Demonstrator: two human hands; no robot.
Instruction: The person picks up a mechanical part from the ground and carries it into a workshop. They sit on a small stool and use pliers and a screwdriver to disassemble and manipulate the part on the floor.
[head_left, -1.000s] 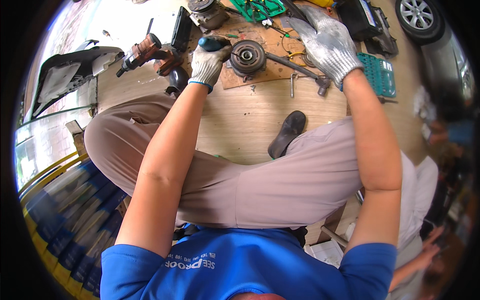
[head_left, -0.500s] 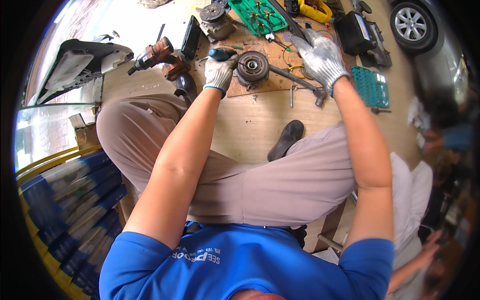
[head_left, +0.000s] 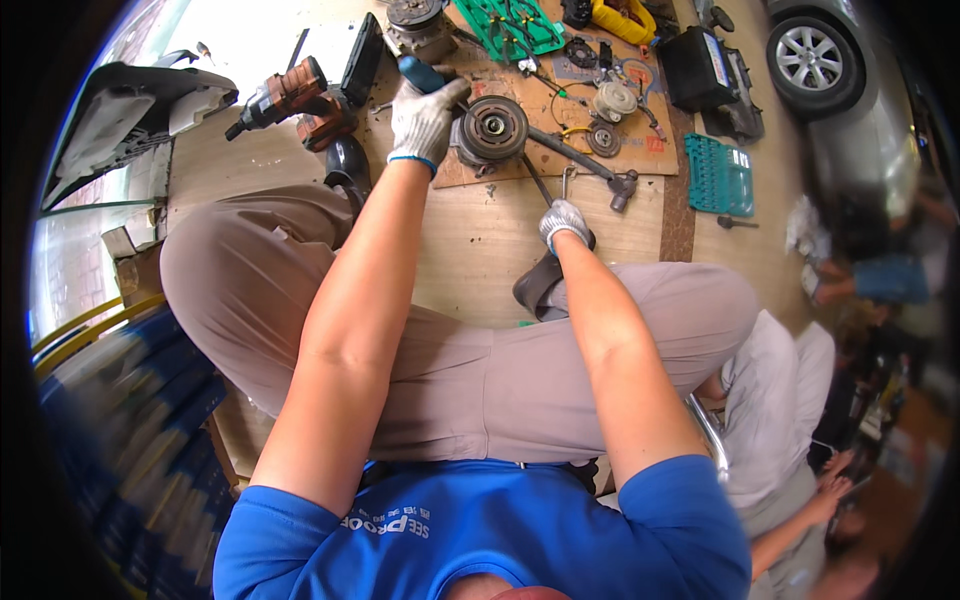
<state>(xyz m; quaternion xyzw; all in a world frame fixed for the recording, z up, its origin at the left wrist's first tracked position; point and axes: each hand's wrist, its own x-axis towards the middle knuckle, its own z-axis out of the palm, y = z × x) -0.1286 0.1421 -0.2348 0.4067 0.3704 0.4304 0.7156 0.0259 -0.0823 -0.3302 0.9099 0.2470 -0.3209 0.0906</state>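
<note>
My left hand [head_left: 423,118], in a white knit glove, is closed around the blue-green handle of what looks like a screwdriver [head_left: 424,75]. It is at the left side of a round metal pulley assembly [head_left: 495,128], which lies on a cardboard sheet. My right hand [head_left: 565,222], also gloved, grips a dark pry bar [head_left: 537,180] near the front of the cardboard. The bar's far end reaches the pulley's lower right edge; whether it touches is unclear. Right of the pulley lies a hammer [head_left: 590,170], and a small wrench [head_left: 568,180] is by my right hand.
A cordless impact driver [head_left: 285,97] lies at left, near a second pulley unit [head_left: 418,25]. Behind are a green tray [head_left: 510,30] with parts and a black battery [head_left: 700,70]. A teal socket case [head_left: 720,175] lies right; a car wheel [head_left: 815,60] stands beyond. People sit at far right.
My right hand has come from the far right of the cardboard toward me and left, bringing the dark bar to the pulley. My left hand still holds the screwdriver, slightly further left.
</note>
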